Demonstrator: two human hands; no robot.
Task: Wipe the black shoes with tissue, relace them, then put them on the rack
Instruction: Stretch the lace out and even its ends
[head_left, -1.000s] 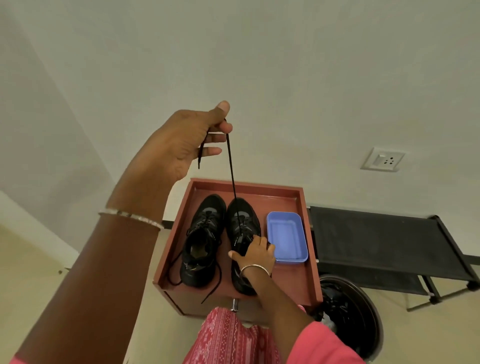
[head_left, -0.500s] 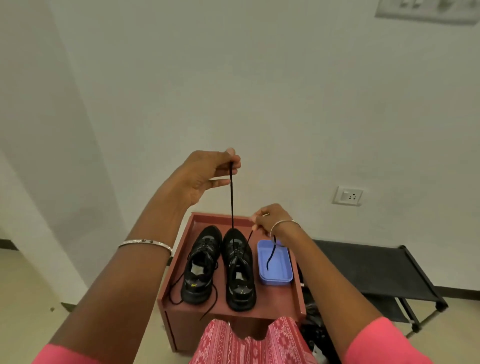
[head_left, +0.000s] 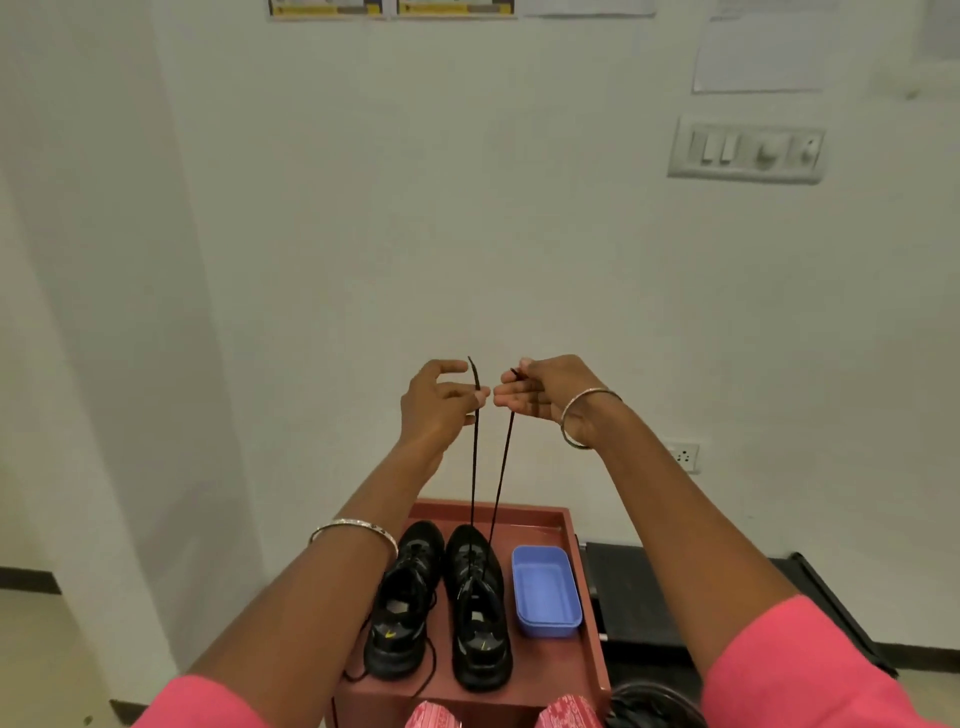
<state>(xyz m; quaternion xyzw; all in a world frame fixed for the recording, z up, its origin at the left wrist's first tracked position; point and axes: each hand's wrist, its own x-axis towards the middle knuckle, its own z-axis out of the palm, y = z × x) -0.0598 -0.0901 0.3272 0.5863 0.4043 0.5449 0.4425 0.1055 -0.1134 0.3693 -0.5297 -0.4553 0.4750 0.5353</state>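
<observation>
Lace (head_left: 474, 467), thin and seemingly limp, rises from the lower-centre shoe (head_left: 480, 608); left hand (head_left: 441, 402) and right hand (head_left: 545, 395) each pinch an end, likely the surest hold.

Both hands raised before white wall. Lace (head_left: 474, 467) drawn taut in two strands up from right-side shoe (head_left: 479, 613): one strand pinched by left hand (head_left: 441, 408), other by right hand (head_left: 540, 395). Left-side shoe (head_left: 402, 603) set just beside it on red-brown stand (head_left: 550, 662), toes toward wall. Blue tub (head_left: 545, 590) placed beside right-side shoe. Black rack (head_left: 639, 597) seen right of stand.
</observation>
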